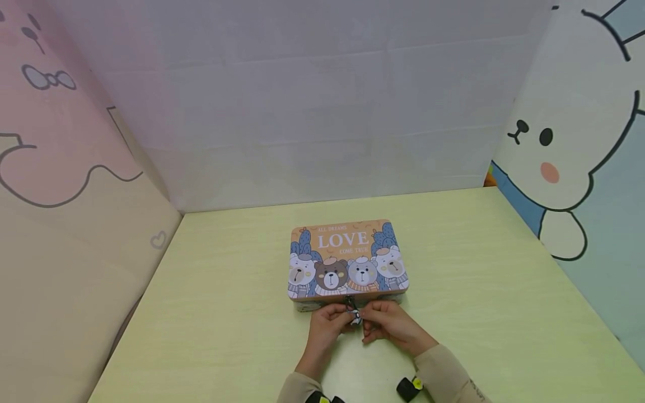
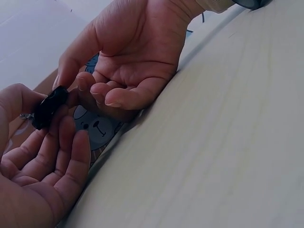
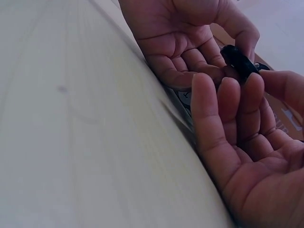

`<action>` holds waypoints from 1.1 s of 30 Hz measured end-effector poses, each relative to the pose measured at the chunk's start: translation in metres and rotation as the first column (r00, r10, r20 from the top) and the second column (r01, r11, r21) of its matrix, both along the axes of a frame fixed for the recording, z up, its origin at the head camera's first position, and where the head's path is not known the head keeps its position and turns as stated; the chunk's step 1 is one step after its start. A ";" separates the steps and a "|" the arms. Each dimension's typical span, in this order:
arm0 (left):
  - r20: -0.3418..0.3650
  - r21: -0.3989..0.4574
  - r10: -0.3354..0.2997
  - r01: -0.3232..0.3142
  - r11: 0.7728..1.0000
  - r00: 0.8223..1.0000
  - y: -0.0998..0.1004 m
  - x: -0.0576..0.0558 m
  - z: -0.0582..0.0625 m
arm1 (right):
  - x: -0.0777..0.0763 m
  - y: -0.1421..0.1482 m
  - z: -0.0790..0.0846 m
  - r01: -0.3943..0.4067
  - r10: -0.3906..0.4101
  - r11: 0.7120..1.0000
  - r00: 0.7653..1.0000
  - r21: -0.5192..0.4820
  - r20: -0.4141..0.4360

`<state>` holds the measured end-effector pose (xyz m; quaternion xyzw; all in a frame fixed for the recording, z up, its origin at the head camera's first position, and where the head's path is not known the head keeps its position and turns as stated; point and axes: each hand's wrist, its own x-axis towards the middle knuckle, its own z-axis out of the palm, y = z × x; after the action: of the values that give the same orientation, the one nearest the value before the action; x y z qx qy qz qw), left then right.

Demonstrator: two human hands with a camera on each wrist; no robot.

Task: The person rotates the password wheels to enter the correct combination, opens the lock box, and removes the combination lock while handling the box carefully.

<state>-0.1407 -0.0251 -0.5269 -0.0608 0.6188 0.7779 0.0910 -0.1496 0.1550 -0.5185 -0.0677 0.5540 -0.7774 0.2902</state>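
A rectangular tin box with bears and the word LOVE on its lid lies on the table, lid down flat. At the middle of its front hangs a small padlock by the latch. From the left, my left hand pinches the padlock between thumb and fingers. My right hand pinches its other side. Both wrist views show a dark side of the padlock between the fingertips. The other fingers are loosely curled. Whether the shackle is fastened cannot be seen.
The pale yellow-green table spreads around the box. A white sheet rises behind it, with cartoon-printed panels at the left and right. Black wrist devices show near both sleeves.
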 end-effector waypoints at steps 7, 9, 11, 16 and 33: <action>0.002 0.017 -0.008 0.008 1.000 1.000 -0.002 0.000 -0.001 | 0.000 0.000 0.001 0.007 -0.007 1.000 1.000 0.013 0.006; -0.003 0.019 -0.014 0.015 1.000 1.000 -0.003 0.000 0.000 | 0.000 -0.001 0.001 0.009 -0.009 1.000 1.000 0.015 0.007; -0.009 0.017 -0.021 0.021 1.000 1.000 -0.003 0.001 0.000 | 0.000 -0.001 0.001 0.010 -0.010 1.000 1.000 0.016 0.008; -0.013 0.024 -0.031 0.032 0.999 0.999 -0.004 0.000 0.000 | 0.000 -0.001 0.002 0.010 -0.010 1.000 1.000 0.012 0.008; -0.024 0.030 -0.027 0.028 0.999 0.999 -0.002 0.000 -0.001 | -0.001 0.000 0.000 0.003 -0.003 1.000 1.000 0.008 0.015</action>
<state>-0.1403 -0.0270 -0.5280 -0.0420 0.6087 0.7865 0.0953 -0.1506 0.1553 -0.5185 -0.0597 0.5549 -0.7762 0.2934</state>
